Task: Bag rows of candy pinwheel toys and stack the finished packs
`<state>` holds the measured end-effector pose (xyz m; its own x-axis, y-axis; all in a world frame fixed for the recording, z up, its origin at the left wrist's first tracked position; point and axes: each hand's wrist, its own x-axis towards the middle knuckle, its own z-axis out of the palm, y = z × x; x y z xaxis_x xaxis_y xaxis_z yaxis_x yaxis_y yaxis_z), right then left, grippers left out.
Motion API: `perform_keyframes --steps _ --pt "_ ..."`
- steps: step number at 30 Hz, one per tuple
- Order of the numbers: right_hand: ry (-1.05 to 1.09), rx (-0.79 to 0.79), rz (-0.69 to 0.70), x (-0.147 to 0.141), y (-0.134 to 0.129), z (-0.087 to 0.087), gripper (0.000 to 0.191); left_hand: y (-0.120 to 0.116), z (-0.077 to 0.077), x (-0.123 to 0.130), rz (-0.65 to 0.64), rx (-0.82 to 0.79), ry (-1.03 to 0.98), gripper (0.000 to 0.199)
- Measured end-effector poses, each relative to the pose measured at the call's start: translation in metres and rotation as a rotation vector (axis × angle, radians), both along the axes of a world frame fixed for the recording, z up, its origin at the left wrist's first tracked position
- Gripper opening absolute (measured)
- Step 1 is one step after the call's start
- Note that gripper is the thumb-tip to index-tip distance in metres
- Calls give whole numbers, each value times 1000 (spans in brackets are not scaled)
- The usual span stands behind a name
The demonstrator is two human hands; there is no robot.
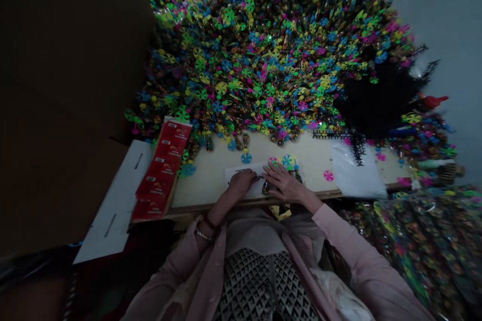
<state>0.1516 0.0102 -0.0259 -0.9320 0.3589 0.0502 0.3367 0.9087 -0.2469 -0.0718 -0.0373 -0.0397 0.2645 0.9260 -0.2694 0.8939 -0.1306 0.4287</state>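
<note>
At the front of the table, a white card lies under my hands. My left hand is closed at its left part, fingertips pinched at a thin black plastic strip. To the right, my right hand lies with fingers stretched over several small toys. One dark, patterned, bulb-shaped toy shows below its fingers, and a blue spinner wheel sticks out above. The fingers and the card's right part hide some of these toys.
A large heap of toys with coloured wheels covers the table's back. Red printed cards and a white slotted sheet lie left, beside a big cardboard box. Clear bags and black plastic strips are right.
</note>
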Motion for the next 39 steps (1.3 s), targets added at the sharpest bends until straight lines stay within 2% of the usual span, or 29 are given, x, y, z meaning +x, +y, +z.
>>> perform_keyframes --steps 4,11,16,20,22,26,33,39 --pt "22 42 -19 -3 -4 -6 67 1 0 -1 -5 -13 -4 27" --pt "108 92 -158 -11 -29 -22 41 1 -1 -1 1 -9 12 28" --pt "86 117 -220 -15 -42 -28 52 1 -2 0 -15 3 23 29" --pt "120 184 -324 -24 -46 -34 40 0 -3 1 -13 9 30 29" --pt "117 175 -299 -24 -42 -36 44 1 -3 1 -23 1 27 29" --pt "44 159 -273 -16 -32 -34 58 3 -3 -1 -62 -8 13 27" --pt "-38 191 -373 -10 -35 -26 63 6 -9 -5 -56 10 -37 22" --pt "-61 142 -381 -14 -42 -14 66 9 -3 -6 -49 -23 -74 21"
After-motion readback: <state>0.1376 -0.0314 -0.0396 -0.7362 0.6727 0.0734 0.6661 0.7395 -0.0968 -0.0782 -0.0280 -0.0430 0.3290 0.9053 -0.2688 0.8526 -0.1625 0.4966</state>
